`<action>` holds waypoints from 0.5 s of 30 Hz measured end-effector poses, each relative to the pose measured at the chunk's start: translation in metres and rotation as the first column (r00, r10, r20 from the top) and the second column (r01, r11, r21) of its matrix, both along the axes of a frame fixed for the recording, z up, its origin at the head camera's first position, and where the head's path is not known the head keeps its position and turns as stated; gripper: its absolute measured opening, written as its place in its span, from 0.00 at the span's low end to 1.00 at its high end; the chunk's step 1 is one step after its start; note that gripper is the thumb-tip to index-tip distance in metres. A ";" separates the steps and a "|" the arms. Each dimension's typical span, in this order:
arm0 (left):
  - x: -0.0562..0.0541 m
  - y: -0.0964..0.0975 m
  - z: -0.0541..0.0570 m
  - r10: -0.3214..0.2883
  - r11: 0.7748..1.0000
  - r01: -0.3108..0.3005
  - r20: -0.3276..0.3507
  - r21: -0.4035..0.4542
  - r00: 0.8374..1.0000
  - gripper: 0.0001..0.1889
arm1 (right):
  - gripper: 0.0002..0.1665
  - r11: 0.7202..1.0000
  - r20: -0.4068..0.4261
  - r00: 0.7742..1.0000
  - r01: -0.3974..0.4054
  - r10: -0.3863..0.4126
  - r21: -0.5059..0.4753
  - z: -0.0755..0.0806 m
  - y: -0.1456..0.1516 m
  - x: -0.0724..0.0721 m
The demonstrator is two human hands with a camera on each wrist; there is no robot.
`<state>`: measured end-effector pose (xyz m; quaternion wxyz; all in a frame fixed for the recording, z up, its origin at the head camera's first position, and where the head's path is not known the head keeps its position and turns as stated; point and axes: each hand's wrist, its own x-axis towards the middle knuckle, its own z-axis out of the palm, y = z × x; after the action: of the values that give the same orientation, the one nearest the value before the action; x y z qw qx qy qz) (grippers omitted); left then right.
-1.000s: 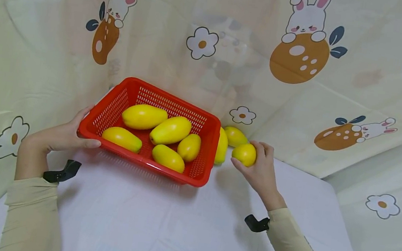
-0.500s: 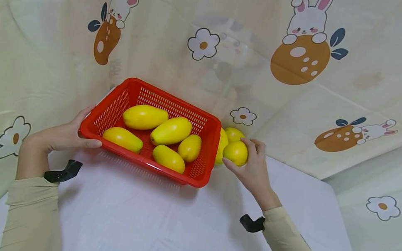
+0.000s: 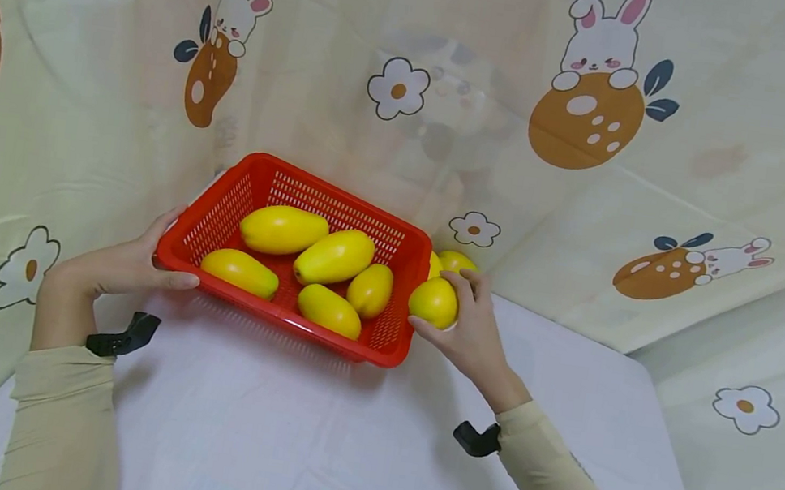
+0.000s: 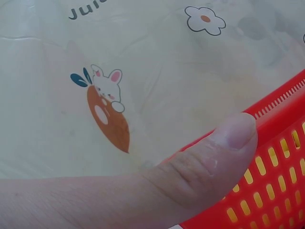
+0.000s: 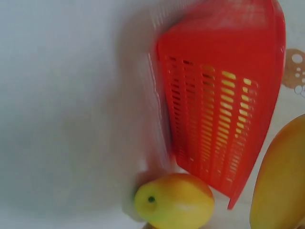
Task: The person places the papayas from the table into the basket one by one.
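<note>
A red plastic basket (image 3: 266, 313) with slotted walls stands on the white surface, holding several yellow mango-like fruits (image 3: 335, 256). My left hand (image 3: 118, 264) grips its left end, the thumb (image 4: 233, 133) lying along the rim. In my right hand (image 3: 472, 341) is another yellow mango-like fruit (image 3: 434, 302), pinched between thumb and fingers, just off the basket's right end. The right wrist view has this fruit (image 5: 281, 176) at its right edge, partly cut off. Behind the held fruit, two more fruits, one mostly hidden (image 3: 436, 265) and one rounder (image 3: 458, 262), lie beside the basket.
A cream curtain (image 3: 312, 63) printed with rabbits and flowers hangs close behind the basket and down both sides. White cloth (image 3: 309, 447) covers the surface in front. Each wrist carries a black camera mount (image 3: 124, 335).
My right hand has moved left with the held fruit, from right of the loose fruits to the basket's right end. My left hand and the basket have stayed in place.
</note>
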<state>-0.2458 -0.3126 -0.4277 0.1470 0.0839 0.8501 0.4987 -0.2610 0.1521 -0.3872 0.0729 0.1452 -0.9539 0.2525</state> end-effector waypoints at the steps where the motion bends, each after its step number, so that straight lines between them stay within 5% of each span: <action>1: 0.000 0.000 0.000 -0.001 1.000 0.001 0.000 0.000 1.000 0.61 | 0.45 1.000 0.001 1.000 -0.008 0.008 0.006 -0.001 -0.002 0.000; 15: 0.000 0.000 -0.001 -0.002 1.000 0.002 -0.009 -0.005 1.000 0.61 | 0.45 0.999 0.043 0.998 -0.038 0.036 0.035 0.001 -0.021 0.003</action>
<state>-0.2463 -0.3130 -0.4286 0.1440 0.0865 0.8519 0.4961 -0.2575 0.1312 -0.3862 0.0455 0.1588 -0.9567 0.2397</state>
